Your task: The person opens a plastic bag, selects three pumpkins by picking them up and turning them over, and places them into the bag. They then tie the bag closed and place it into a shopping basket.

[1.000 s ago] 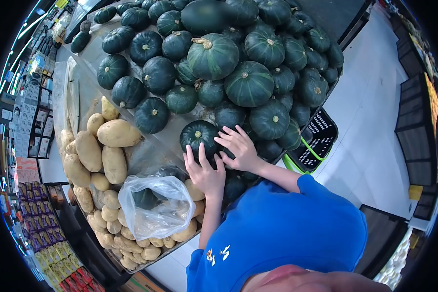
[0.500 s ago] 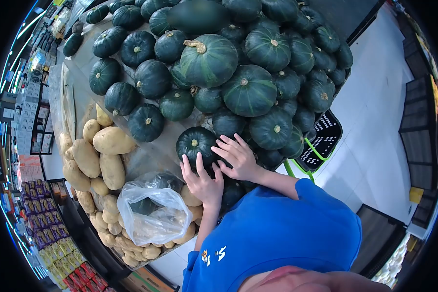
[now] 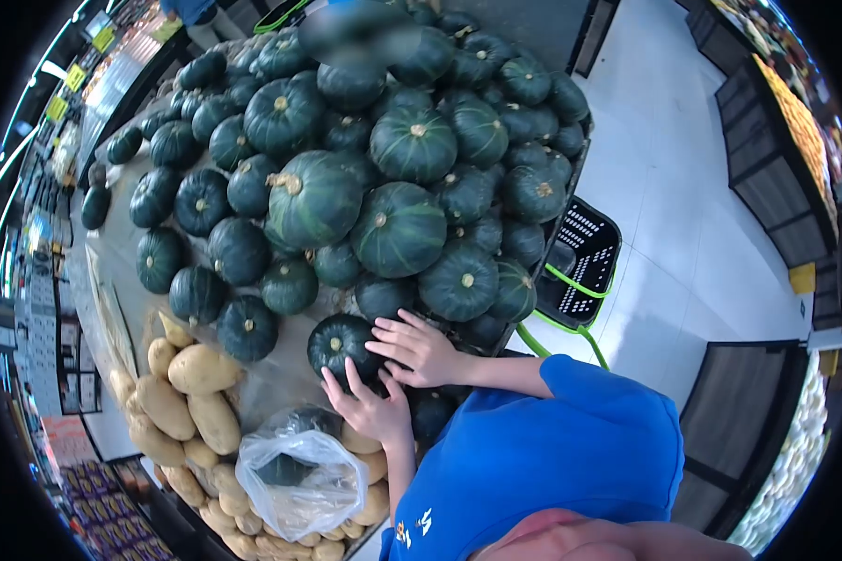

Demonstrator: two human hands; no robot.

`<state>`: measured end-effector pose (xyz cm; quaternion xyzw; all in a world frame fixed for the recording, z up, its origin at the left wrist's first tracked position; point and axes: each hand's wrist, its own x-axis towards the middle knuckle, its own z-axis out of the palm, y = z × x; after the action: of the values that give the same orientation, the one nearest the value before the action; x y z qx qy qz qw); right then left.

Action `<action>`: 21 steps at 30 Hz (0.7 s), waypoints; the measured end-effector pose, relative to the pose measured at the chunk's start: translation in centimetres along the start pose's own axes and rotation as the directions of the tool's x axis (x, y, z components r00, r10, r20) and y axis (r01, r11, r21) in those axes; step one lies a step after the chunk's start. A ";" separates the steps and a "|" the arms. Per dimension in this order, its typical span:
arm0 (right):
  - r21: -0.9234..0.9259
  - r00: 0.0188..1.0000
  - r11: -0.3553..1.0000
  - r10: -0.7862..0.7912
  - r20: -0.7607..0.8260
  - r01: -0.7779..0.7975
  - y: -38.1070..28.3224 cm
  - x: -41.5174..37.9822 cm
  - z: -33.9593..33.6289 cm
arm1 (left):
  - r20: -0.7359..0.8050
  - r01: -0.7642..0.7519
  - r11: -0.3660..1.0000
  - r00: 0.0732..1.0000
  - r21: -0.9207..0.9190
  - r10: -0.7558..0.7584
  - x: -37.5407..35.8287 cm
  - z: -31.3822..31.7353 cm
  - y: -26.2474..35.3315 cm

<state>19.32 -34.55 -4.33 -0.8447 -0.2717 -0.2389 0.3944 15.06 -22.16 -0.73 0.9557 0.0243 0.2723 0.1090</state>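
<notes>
A small dark green kabocha pumpkin (image 3: 330, 341) sits upright on the display, at the near edge of the pumpkin pile. My left hand (image 3: 372, 409) touches its near side with the fingers spread. My right hand (image 3: 415, 352) rests against its right side, fingers stretched over the rind. Neither hand is wrapped round it. Close to my left hand lies a clear plastic bag (image 3: 341, 491), its mouth open, with a dark green pumpkin (image 3: 283, 470) inside it.
Many kabocha pumpkins (image 3: 400, 228) are heaped beyond my hands. Potatoes (image 3: 166, 408) lie to the left and around the bag. A black basket with green handles (image 3: 585, 245) stands right of the display, by the tiled floor (image 3: 664, 178). Another person (image 3: 196, 14) is at the far left.
The view has tilted up and shifted, so the display appears lower and further left, and another person shows at the top. Both hands stay on the same pumpkin.
</notes>
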 end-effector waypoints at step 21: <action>0.067 1.000 0.997 0.024 0.003 -0.024 0.3 0.2 -0.4 | -0.005 0.029 0.998 1.000 0.055 -0.029 0.3 0.2 0.9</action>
<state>19.55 -34.96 -4.15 -0.8345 -0.2698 -0.2240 0.4250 15.38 -23.01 -0.55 0.9573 0.0460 0.2720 0.0865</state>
